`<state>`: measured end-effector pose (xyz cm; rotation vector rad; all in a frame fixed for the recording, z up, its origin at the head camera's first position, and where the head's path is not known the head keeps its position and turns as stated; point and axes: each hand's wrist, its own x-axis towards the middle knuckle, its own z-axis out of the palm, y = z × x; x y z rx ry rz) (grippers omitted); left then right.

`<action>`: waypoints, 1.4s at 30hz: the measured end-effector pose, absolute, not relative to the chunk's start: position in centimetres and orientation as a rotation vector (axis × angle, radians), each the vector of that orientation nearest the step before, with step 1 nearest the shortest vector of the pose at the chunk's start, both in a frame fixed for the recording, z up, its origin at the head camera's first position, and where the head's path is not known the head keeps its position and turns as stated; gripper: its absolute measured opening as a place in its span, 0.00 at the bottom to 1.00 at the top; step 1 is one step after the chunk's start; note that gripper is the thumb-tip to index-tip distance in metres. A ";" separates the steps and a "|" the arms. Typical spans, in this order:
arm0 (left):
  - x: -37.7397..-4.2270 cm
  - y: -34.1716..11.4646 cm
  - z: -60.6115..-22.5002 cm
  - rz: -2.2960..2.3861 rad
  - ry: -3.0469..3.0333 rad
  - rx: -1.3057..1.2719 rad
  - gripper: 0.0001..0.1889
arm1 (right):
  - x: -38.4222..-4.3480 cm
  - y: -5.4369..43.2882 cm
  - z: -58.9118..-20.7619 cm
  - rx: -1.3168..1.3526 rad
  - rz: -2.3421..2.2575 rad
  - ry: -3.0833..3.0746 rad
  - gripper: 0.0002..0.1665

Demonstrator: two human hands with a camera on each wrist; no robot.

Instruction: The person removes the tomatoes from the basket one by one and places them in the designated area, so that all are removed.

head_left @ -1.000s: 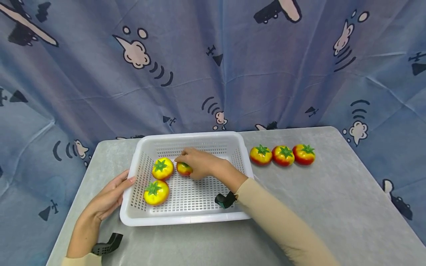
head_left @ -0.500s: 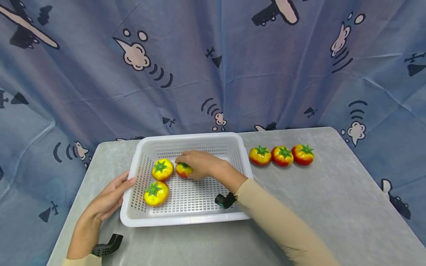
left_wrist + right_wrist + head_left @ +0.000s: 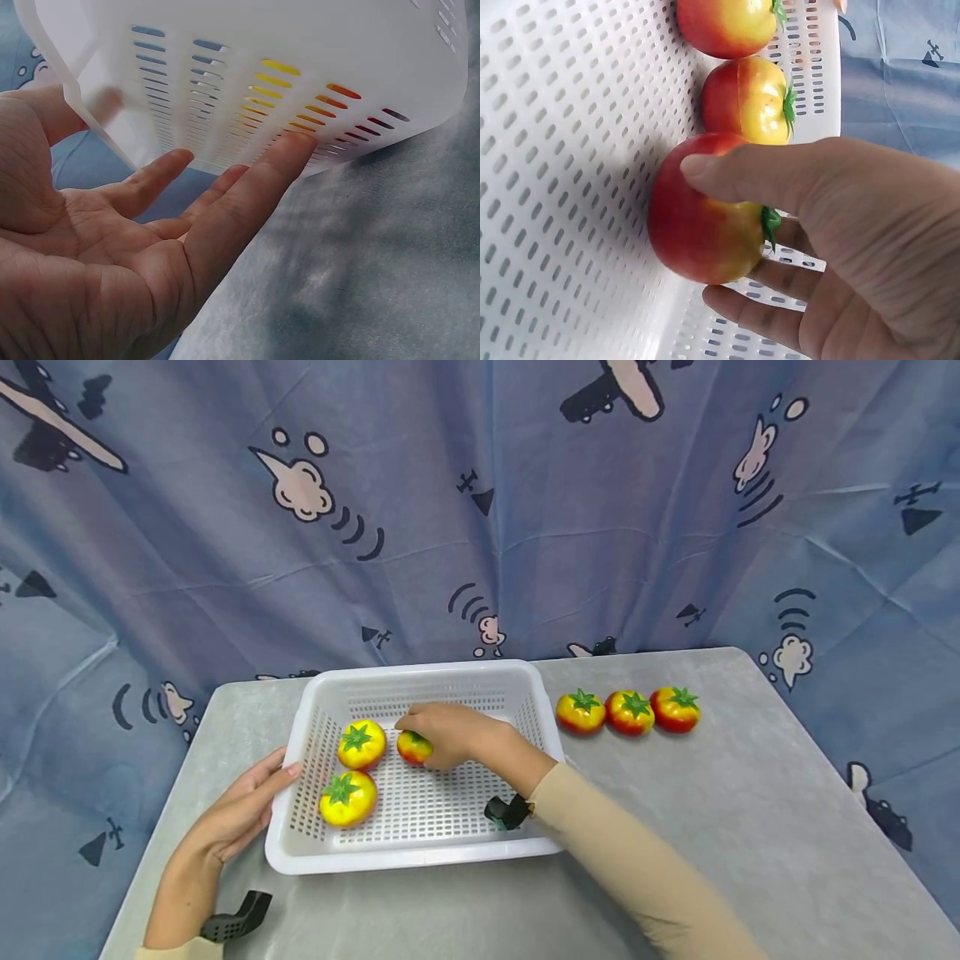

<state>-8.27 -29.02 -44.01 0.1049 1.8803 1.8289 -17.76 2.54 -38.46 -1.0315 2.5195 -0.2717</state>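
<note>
- Inside a white rectangular plastic basket with many small slots (image 3: 420,857), I see the right hand (image 3: 450,735). Its grip is closed around a round, shiny red-and-yellow tomato with a green leafy top (image 3: 697,225): the thumb lies on one side of it, and the other fingers reach to the opposite side.
- This held tomato is in the left half of the basket, low and near the slotted bottom; whether it rests there, I cannot tell.
- Just beside it, with a small gap, is a yellow tomato with green leaves, the farther one (image 3: 362,745). The nearer yellow tomato (image 3: 348,798) sits so close to that one that they seem to touch.
- The left hand (image 3: 243,802) holds the left wall of the basket lightly: its thumb goes over the rim, and its fingers are stretched along the outside, under the slots.
- The basket stands on a grey desk (image 3: 750,827). To its right, three red-and-yellow tomatoes (image 3: 630,713) make a row near the back edge.
- Behind the desk hangs a blue curtain with airplanes and clouds (image 3: 420,527).
</note>
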 end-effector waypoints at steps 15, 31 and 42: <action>-8.4 -28.9 -43.9 1.822 1.894 0.096 0.38 | -16.8 3.8 -36.6 -1.078 -0.355 2.564 0.38; -8.3 -29.1 -43.8 1.811 1.901 0.087 0.39 | -15.1 6.0 -34.3 -1.139 -0.476 2.636 0.36; -8.3 -29.0 -43.7 1.814 1.896 0.079 0.40 | -13.7 9.3 -33.7 -1.035 -0.627 2.705 0.36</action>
